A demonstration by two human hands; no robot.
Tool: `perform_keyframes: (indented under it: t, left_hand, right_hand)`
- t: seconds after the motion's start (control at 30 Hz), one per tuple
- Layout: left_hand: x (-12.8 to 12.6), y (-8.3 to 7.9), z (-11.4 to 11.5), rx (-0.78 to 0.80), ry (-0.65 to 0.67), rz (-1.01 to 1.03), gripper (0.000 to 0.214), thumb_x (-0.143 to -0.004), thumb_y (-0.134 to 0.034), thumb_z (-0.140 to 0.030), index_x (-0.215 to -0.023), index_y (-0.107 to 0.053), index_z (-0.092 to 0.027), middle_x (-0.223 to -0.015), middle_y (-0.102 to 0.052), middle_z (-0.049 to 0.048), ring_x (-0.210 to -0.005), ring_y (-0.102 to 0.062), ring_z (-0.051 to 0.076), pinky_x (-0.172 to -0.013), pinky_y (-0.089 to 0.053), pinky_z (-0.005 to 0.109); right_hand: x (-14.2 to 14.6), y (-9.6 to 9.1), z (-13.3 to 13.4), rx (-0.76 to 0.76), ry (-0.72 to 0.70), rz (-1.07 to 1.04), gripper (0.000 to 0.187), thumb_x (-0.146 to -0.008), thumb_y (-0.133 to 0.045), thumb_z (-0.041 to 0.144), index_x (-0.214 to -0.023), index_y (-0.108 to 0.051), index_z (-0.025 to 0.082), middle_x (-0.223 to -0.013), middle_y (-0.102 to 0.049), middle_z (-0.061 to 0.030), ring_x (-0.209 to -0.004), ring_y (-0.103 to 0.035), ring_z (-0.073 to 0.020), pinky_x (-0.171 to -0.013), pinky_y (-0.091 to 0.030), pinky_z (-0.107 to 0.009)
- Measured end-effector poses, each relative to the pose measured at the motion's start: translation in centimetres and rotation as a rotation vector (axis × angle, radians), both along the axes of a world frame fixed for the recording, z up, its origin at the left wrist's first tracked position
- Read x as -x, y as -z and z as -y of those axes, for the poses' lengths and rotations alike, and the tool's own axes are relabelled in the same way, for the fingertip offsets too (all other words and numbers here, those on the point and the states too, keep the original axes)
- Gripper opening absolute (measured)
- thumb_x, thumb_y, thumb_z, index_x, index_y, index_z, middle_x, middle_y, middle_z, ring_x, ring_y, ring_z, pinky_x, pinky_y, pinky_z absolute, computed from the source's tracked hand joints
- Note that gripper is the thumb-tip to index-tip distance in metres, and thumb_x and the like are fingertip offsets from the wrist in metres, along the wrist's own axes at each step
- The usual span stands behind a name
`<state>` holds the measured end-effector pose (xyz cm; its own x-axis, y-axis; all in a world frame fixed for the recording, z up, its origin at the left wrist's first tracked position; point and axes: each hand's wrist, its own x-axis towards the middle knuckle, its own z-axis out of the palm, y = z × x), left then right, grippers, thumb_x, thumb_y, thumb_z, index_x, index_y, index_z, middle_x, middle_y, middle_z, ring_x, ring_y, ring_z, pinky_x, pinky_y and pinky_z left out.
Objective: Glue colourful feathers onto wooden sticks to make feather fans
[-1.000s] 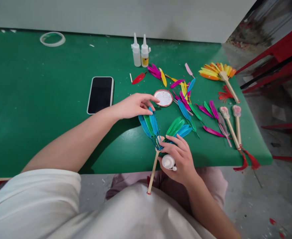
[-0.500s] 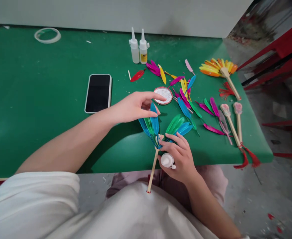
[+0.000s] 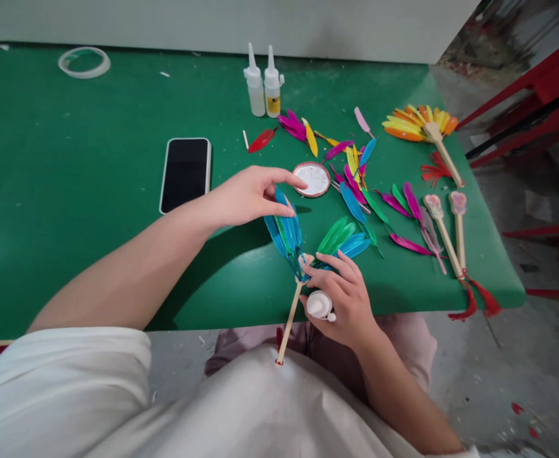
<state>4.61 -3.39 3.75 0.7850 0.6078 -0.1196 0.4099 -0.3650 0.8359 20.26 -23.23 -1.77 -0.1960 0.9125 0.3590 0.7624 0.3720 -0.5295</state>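
Note:
Between its thumb and fingers my left hand (image 3: 248,197) pinches a blue feather (image 3: 287,224) near its tip, its quill end down at the fan head. My right hand (image 3: 343,296) is closed around a white glue bottle (image 3: 318,304), seen from its top, while its thumb and fingertips press at the head of a feather fan. The fan's pale wooden handle (image 3: 289,324) slopes down to my shirt. Blue and green feathers spread left and right from its head; green feathers (image 3: 337,235) show beyond my right fingers. Part of the head is hidden by those fingers.
Loose coloured feathers (image 3: 353,184) lie around a round white dish (image 3: 311,179). Two glue bottles (image 3: 264,89), a phone (image 3: 186,175) and a tape roll (image 3: 84,62) are on the green table (image 3: 69,191). At right lie a yellow-orange feather fan (image 3: 420,124) and two bare handles (image 3: 446,235).
My left hand has moved slightly left with the blue feather, which now overlaps the left cluster more. My right hand stays nearly in place. The view has shifted a little.

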Motion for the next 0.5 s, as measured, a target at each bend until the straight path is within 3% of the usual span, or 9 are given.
perform_keyframes:
  t: [0.5]
  left_hand:
    - [-0.9,1.2,0.7,-0.026,-0.032,-0.070,0.044,-0.071,-0.067,-0.026,-0.113,-0.060,-0.019,-0.058,-0.055,-0.0032,-0.055,-0.053,0.011,-0.057,-0.039,0.024]
  right_hand:
    - [0.0,0.0,0.1,-0.008,-0.008,-0.002,0.023,-0.073,-0.060,0.034,-0.091,-0.054,0.022,-0.109,-0.066,-0.0023,-0.118,-0.049,-0.0259,-0.105,-0.030,-0.048]
